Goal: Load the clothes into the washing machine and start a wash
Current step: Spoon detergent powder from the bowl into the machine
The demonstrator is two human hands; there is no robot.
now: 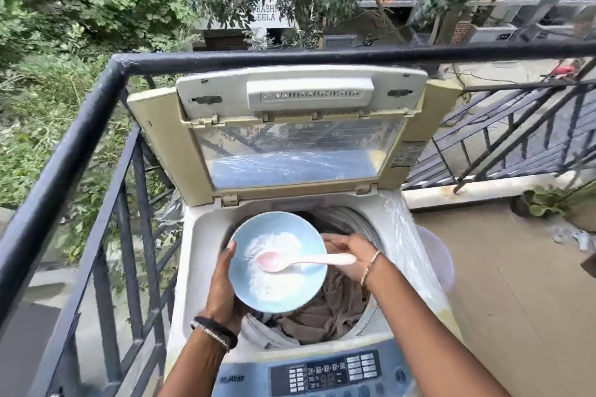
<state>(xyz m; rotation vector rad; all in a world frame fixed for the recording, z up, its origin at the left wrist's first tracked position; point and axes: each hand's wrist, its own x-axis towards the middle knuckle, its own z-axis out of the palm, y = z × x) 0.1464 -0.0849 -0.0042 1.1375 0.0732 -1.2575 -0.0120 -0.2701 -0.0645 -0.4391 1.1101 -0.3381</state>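
Note:
The top-load washing machine (200, 235) stands with its lid (300, 151) raised. Brown and pale clothes (335, 309) fill the drum. My left hand (222, 287) grips the rim of a light blue bowl (245, 255) held over the drum. The bowl contains white powder (274, 284), and a pink spoon (300, 262) lies in it with its handle sticking out to the right. My right hand (351, 248) reaches into the drum beneath the spoon handle and rests on the clothes, its fingers stretched left and their tips hidden behind the bowl.
The control panel (335, 371) runs along the machine's near edge. A black balcony railing (96, 106) wraps the left and far sides. Tiled floor (500, 284) lies to the right, with a potted plant (545, 203) and a pale tub (438, 255) beside the machine.

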